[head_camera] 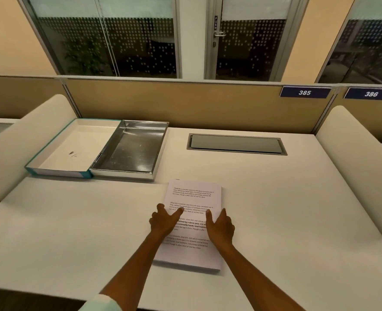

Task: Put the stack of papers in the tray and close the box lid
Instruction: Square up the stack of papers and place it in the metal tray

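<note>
A stack of printed white papers (193, 194) lies flat on the desk near its middle. My left hand (164, 221) rests on the stack's left part with its index finger stretched out and the other fingers curled. My right hand (220, 225) rests on the right part, also with the index finger extended. Neither hand grips the stack. Behind and to the left stands the open box: a shiny metal tray (129, 149), empty, with its white, teal-edged lid (71, 149) lying open beside it on the left, the two touching along one side.
A white desk (275, 209) carries everything. A grey cable hatch (236, 144) is set into it at the back right. A beige partition (185, 102) with number plates 385 and 386 runs along the back. Rounded white dividers stand at both sides.
</note>
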Demonstrator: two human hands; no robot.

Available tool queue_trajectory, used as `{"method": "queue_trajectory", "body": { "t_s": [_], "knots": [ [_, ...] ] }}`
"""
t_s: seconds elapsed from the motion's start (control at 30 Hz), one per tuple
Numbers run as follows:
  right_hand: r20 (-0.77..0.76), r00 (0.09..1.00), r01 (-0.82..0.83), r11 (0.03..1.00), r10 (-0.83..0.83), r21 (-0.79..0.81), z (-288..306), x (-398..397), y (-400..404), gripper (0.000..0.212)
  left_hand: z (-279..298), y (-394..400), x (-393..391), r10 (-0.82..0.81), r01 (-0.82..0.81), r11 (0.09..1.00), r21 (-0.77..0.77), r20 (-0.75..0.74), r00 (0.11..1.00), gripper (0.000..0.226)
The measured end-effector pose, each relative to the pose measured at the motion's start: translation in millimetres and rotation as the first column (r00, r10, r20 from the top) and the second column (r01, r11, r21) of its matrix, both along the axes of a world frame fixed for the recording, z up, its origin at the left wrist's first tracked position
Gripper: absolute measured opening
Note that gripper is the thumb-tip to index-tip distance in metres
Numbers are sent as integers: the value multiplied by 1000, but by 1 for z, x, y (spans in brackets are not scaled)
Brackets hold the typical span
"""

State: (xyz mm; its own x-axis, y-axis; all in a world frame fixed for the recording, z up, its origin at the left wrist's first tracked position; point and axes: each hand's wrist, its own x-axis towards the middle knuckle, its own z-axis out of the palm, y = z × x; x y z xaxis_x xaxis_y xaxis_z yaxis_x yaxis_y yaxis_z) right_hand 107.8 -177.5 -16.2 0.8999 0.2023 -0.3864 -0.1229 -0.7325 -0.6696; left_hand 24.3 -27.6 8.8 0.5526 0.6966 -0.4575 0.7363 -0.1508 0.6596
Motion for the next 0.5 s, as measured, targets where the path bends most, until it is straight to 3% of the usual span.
{"method": "queue_trajectory", "body": {
  "t_s": [0.3,0.5],
  "knots": [
    [-153,972,191,979,-178,69,9,25,0,60,1,25,1,132,-100,953,-286,95,987,79],
    [-217,947,262,960,-237,98,14,33,6,49,2,46,6,202,-137,879,-457,97,975,54]
  ]
}}
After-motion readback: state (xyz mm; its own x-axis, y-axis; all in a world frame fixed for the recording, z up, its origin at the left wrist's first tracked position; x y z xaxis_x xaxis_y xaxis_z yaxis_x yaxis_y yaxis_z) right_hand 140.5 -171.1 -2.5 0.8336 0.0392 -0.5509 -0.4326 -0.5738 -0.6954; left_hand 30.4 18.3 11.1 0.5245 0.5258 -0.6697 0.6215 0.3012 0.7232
